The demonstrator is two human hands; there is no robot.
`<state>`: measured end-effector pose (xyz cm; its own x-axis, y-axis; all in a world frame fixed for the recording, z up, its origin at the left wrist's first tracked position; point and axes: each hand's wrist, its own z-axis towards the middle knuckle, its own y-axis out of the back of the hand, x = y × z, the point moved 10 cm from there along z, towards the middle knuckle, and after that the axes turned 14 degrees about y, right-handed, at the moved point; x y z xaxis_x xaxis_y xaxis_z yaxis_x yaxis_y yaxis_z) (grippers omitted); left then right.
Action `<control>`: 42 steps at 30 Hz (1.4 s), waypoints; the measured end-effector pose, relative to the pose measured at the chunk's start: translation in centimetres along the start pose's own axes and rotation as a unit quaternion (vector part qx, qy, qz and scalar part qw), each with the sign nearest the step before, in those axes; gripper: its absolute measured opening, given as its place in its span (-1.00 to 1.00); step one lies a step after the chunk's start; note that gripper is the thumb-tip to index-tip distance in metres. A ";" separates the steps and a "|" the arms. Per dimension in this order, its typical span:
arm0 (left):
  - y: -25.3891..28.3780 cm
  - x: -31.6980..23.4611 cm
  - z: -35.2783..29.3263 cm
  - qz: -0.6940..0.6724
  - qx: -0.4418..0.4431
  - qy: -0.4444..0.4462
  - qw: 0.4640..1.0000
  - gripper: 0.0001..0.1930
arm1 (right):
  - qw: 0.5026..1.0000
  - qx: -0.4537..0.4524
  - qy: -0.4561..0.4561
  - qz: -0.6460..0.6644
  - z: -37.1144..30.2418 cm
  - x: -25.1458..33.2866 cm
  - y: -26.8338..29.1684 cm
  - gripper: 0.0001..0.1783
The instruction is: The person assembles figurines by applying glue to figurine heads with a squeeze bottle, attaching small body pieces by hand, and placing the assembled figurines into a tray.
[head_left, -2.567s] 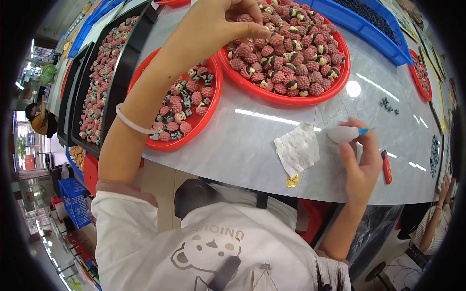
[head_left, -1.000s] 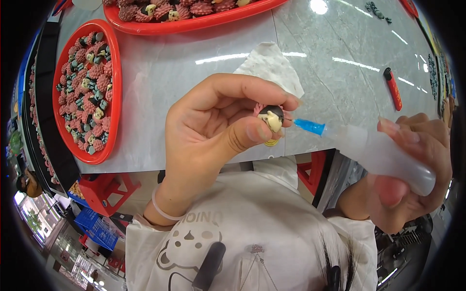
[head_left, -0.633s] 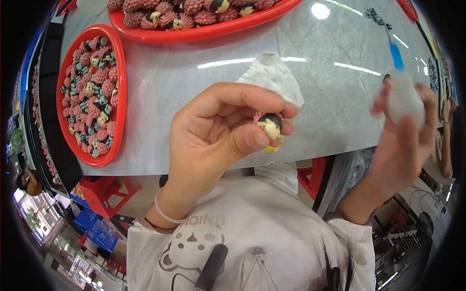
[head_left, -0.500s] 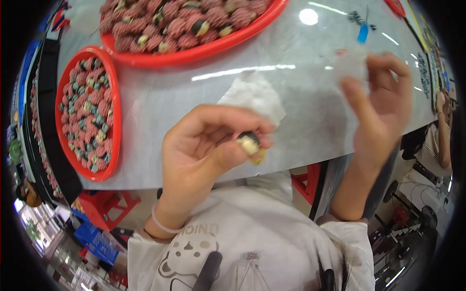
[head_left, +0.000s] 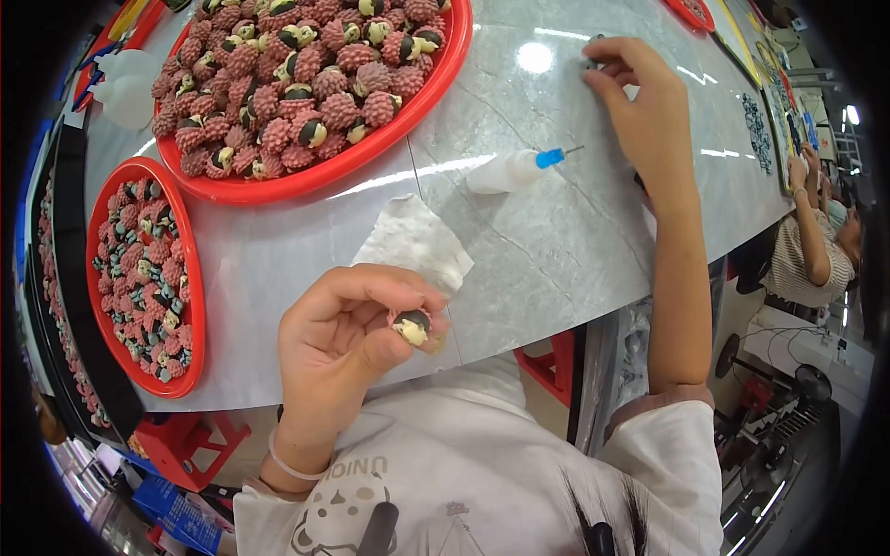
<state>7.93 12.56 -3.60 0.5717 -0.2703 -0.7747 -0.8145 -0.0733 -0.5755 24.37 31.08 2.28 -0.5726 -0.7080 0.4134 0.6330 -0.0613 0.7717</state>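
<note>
My left hand (head_left: 338, 338) is closed in a pinch around a small pink ridged figurine (head_left: 411, 326) with a black and a cream part, above the table's near edge. Out over the far part of the table, my right hand (head_left: 644, 97) curls thumb and fingers together at a small dark piece (head_left: 590, 64); the palm covers other pieces there. Between the hands a translucent squeeze bottle (head_left: 502, 173) lies on its side, its blue cap and thin metal needle pointing right. Just beyond my left hand is a crumpled white tissue (head_left: 414, 243).
A large red tray (head_left: 269, 193) of pink, black and cream figurines stands far left. Nearer, a smaller red tray (head_left: 192, 315) holds pink and grey-blue ones. Dark small pieces (head_left: 756, 134) lie at the right. Another person (head_left: 811, 241) sits beyond the table's right end.
My right hand has put down the squeeze bottle and reached farther out to the small dark pieces. My left hand keeps the figurine. The view has shifted, showing more of the far table.
</note>
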 end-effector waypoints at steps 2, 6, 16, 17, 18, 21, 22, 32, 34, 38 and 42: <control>0.2 0.1 -0.2 -0.006 -0.001 -0.003 1.000 -0.75 | 0.997 0.068 0.037 0.024 0.1 1.3 -1.7 -0.83; 0.4 0.2 -0.2 -0.023 0.004 -0.001 1.000 -0.75 | 0.915 0.002 -0.123 0.385 -2.6 2.0 -1.0 -0.76; 0.5 0.3 -0.2 0.008 -0.035 0.031 0.999 -0.60 | 0.677 0.016 -0.182 0.713 -8.5 9.4 -4.0 -0.76; 0.5 0.4 -0.2 0.019 -0.030 0.034 0.999 -0.60 | 0.668 0.045 -0.240 0.704 -9.2 9.8 -5.2 -0.73; 0.4 0.5 -0.2 0.012 -0.031 0.038 0.999 -0.57 | 0.680 0.034 -0.218 0.699 -9.1 10.0 -5.4 -0.75; 0.7 0.5 -0.2 0.015 -0.030 0.033 0.999 -0.55 | 0.731 0.035 -0.167 0.661 -8.5 11.8 -5.5 -0.74; 0.7 0.5 -0.3 0.017 -0.032 0.034 0.999 -0.55 | 0.729 0.035 -0.167 0.663 -8.4 12.0 -5.6 -0.74; 1.2 0.2 -0.6 0.027 -0.056 0.011 0.998 -0.54 | 0.912 -0.010 0.110 0.394 -6.6 15.9 -2.1 -0.75; 1.2 0.2 -0.6 0.031 -0.058 0.012 0.998 -0.54 | 0.915 -0.013 0.120 0.385 -6.6 16.1 -1.9 -0.75; 1.3 0.4 -0.7 0.017 -0.062 0.023 0.998 -0.56 | 0.916 -0.019 0.103 0.388 -7.0 15.8 -2.3 -0.77; 1.5 0.4 -0.7 0.015 -0.056 0.007 0.998 -0.59 | 0.937 -0.041 0.128 0.322 -7.0 16.6 -1.9 -0.78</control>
<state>6.87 11.68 -4.59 0.5459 -0.2868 -0.7872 -0.8377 -0.1711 -0.5186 17.36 14.56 4.31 0.0790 -0.7620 0.6427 0.8486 0.3897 0.3578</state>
